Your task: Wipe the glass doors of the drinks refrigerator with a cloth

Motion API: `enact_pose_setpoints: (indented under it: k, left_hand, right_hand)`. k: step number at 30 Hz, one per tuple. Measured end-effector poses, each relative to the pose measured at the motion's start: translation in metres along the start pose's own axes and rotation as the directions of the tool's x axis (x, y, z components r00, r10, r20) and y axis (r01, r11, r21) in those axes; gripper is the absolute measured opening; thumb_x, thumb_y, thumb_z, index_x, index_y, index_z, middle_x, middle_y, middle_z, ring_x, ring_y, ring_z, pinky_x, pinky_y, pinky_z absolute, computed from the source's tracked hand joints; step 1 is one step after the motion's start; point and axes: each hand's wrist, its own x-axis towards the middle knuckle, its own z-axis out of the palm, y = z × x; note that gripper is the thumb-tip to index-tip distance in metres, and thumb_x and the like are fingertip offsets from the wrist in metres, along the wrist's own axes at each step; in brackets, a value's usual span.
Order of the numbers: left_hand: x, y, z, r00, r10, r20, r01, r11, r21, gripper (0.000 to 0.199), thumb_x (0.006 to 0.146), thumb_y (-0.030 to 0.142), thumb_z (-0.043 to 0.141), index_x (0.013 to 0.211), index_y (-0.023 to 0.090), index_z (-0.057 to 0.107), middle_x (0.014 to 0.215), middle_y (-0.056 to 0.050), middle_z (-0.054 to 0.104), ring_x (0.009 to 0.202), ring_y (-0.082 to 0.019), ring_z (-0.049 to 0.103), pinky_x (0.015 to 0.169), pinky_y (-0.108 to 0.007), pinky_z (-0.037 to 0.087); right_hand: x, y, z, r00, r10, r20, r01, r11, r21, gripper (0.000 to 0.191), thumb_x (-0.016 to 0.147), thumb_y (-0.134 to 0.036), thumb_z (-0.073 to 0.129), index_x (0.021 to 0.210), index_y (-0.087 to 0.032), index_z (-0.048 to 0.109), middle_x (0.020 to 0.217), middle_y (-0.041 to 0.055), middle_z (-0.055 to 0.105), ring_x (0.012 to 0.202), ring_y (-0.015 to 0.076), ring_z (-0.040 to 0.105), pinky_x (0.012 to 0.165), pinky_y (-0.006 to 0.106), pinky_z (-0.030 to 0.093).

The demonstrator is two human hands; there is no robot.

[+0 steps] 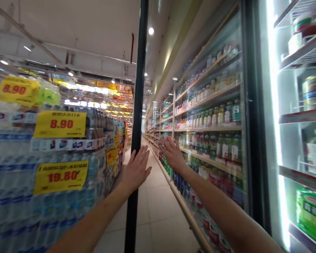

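An open glass cooler door with a dark frame (139,88) stands upright in front of me. My left hand (137,170) is at the dark edge of this door, palm forward and fingers stretched out. To its right, my right hand (173,154) has its fingers spread against or just before the glass; exact contact cannot be made out. Neither hand holds anything. Through the glass, shelves of bottles (226,149) run along the right side of the aisle.
Stacked packs of bottled water (55,207) with yellow price signs (60,123) fill the left. At the right edge, a lit cooler shelf (302,175) holds jars, bottles and a green pack (312,212). A tiled floor (160,211) runs down the aisle.
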Motion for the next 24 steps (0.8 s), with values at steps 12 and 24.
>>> enact_pose_setpoints:
  k: [12,24]
  left_hand:
    - [-0.032,-0.046,-0.022,0.994,-0.101,-0.029,0.102,0.994,0.039,0.060,0.086,0.033,0.042,0.138,0.007,0.027,0.145,-0.016,0.029,0.137,-0.023,0.020,0.111,-0.044,0.018]
    - [-0.059,-0.024,-0.015,0.994,-0.083,0.070,0.083,0.997,-0.005,0.054,0.085,0.033,0.042,0.132,0.007,0.039,0.144,-0.015,0.032,0.135,-0.023,0.026,0.111,-0.043,0.017]
  right_hand:
    - [0.046,-0.048,0.002,0.992,-0.099,0.080,0.085,0.984,0.159,0.052,0.086,-0.013,0.038,0.137,-0.023,0.036,0.147,0.0034,0.030,0.139,0.0222,0.011,0.112,0.051,0.003]
    - [-0.025,-0.063,0.011,0.986,-0.145,0.079,0.135,0.983,0.123,0.050,0.086,-0.016,0.041,0.135,-0.025,0.037,0.145,0.0042,0.034,0.139,0.0216,0.014,0.111,0.053,-0.002]
